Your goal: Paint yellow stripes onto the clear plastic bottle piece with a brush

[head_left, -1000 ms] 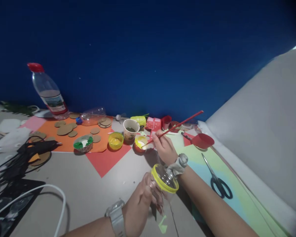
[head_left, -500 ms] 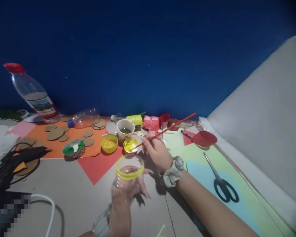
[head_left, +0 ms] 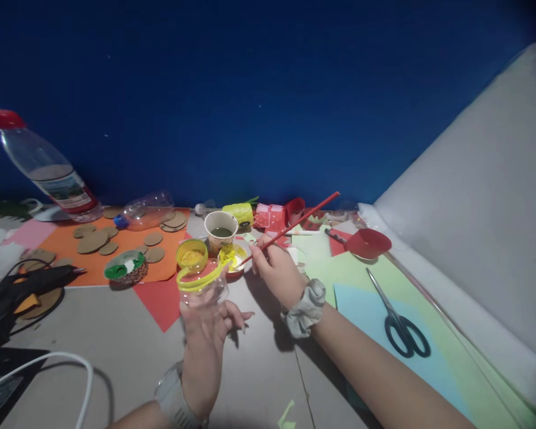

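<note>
My left hand (head_left: 212, 333) grips a clear plastic cup (head_left: 205, 293) whose rim is painted yellow; the cup is tilted. A red paintbrush (head_left: 295, 227) is pinched in my right hand (head_left: 277, 268), its tip down at a small dish of yellow paint (head_left: 232, 259). The brush tip looks to be in or just over the dish. Left of the dish stands a yellow-coated round container (head_left: 191, 255), partly behind the cup. A paper cup of dark water (head_left: 221, 231) sits just behind them.
Scissors (head_left: 402, 325) lie on blue and green paper at right. A red bowl-shaped piece (head_left: 367, 243) is beyond them. At left are cardboard discs (head_left: 93, 241), a green-painted ring (head_left: 125, 267), a glue gun (head_left: 36, 280) and a leaning bottle (head_left: 58, 179).
My left hand has brought the cup left and tipped it toward the yellow container and dish. My right hand keeps the brush at the paint dish. The view has shifted slightly.
</note>
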{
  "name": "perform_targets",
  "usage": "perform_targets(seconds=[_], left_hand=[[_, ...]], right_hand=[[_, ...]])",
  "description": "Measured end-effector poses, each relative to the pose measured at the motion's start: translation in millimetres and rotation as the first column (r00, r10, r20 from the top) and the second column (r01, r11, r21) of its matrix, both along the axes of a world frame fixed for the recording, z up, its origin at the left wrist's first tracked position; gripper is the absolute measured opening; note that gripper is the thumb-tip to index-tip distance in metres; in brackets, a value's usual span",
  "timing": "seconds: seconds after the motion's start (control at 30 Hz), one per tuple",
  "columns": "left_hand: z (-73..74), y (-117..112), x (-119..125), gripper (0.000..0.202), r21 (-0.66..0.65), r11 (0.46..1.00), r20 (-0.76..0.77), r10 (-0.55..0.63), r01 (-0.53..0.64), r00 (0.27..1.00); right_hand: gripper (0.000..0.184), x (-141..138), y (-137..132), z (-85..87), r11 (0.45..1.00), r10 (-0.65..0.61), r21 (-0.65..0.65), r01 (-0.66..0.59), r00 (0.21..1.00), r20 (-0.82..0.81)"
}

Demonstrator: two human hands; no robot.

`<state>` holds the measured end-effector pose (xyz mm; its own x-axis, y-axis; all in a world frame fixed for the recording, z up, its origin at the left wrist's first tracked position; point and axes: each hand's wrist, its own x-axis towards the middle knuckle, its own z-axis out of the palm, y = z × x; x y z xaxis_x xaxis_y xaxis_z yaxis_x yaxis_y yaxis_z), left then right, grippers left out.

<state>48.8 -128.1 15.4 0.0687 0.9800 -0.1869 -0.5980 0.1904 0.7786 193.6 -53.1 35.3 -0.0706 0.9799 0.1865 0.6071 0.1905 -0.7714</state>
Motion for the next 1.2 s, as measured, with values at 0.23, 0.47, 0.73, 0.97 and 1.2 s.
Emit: perform_targets(seconds=[0.23, 0.47, 0.73, 0.97, 1.2], left_hand=[[4.0, 11, 1, 0.064, 0.028, 0.999, -0.049, 0.023, -0.022, 0.999], [-3.5, 17, -2, 0.051, 0.004, 1.000, -0.057, -0.008, 0.008, 0.998], [-1.8, 16, 3, 0.074, 0.017, 1.000, -0.210, 0.029, -0.026, 0.977], [3.8, 11, 3, 0.063, 0.022, 1.000, -0.207, 0.027, -0.023, 0.978], [1.2, 10, 0, 0.073, 0.052, 0.999, -0.129, 0.013, -0.007, 0.992]], right_hand=[[0.031, -2, -2, 4.8, 1.000, -0.021, -0.008, 0.021, 1.000, 0.017], [0.030, -2, -3, 11.9, 1.000, -0.026, -0.003, 0.027, 0.997, 0.066], [0.028, -3, -7, 19.9, 0.998, -0.066, 0.029, 0.064, 0.992, 0.106], [0.021, -3, -8, 20.4, 0.984, -0.002, 0.176, -0.015, 0.995, 0.098], [0.023, -1, -9, 22.7, 0.988, -0.034, 0.150, 0.022, 0.996, 0.078]])
